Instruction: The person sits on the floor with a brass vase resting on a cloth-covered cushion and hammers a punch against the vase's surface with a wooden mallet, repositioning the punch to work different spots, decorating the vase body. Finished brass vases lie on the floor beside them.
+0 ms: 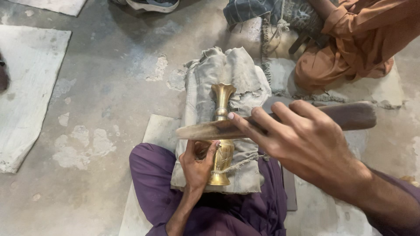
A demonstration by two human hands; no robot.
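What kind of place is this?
Likely a floor-level metalcraft workshop: a brass vase lies on a cloth bundle, worked with a flat wooden tool, on a worn concrete floor.

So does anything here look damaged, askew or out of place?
Nothing with the brass vase or the wooden paddle across it. Only the grey cloth pad under the vase is frayed, and the concrete floor is chipped.

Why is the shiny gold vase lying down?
Lying down: the brass vase rests lengthwise on a padded cloth bundle, its flared mouth pointing away, steadied by the left hand.
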